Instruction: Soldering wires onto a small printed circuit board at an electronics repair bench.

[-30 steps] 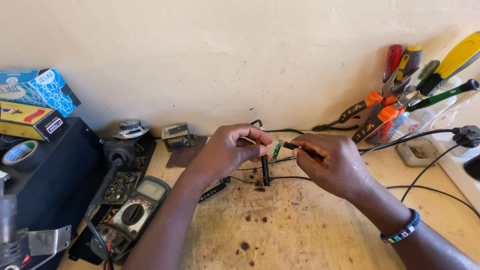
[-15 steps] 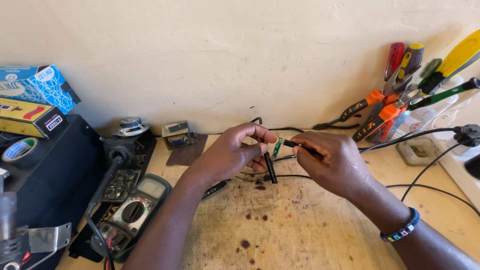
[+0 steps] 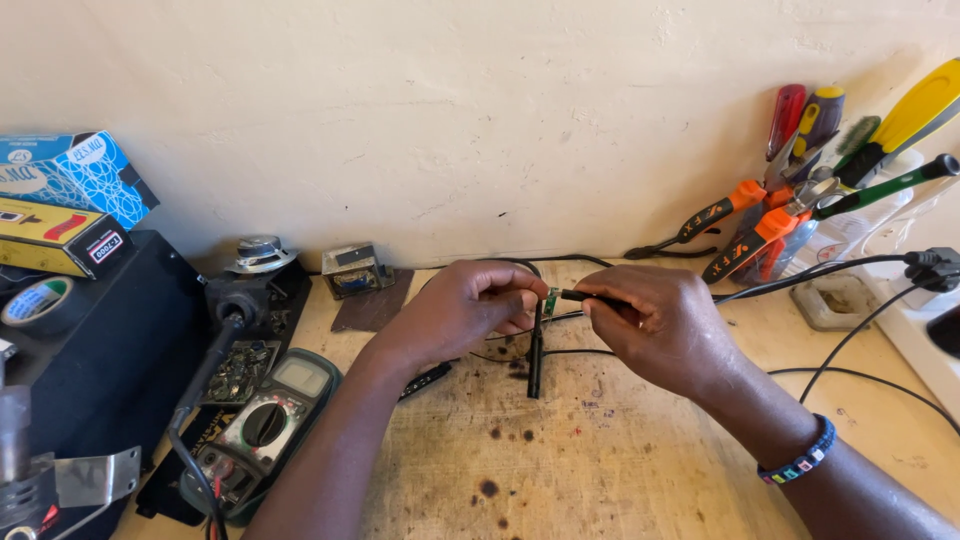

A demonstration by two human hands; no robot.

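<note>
Two hands meet mid-tabletop (image 3: 640, 470), close to touching. Left hand (image 3: 470, 310) has fingers pinched on a small green circuit board (image 3: 550, 300), held just above the wood. Right hand (image 3: 660, 325) has fingers pressed together around a thin black probe (image 3: 585, 296), tip pointing left and touching or almost touching the board; contact itself is too small to confirm. A second black probe (image 3: 535, 355) hangs down from the left hand's grip, its end near the tabletop.

Change over the last second: the hands have closed in, the probe tip has come from just right of the board to its edge, and the hanging probe has swung a little. My read: positioning is over and this is the contact phase, so hand steadiness counts now.

Surroundings: green multimeter (image 3: 265, 425) near left, its leads running toward the hands. Soldering iron (image 3: 215, 350) lies on the black case, left. Tape roll (image 3: 35, 300) and blue box (image 3: 70, 175) far left. Small transformer (image 3: 350, 270) at the wall. Pliers and screwdrivers (image 3: 800, 190) stand in a holder far right, a black cable (image 3: 860, 345) crossing below them.
</note>
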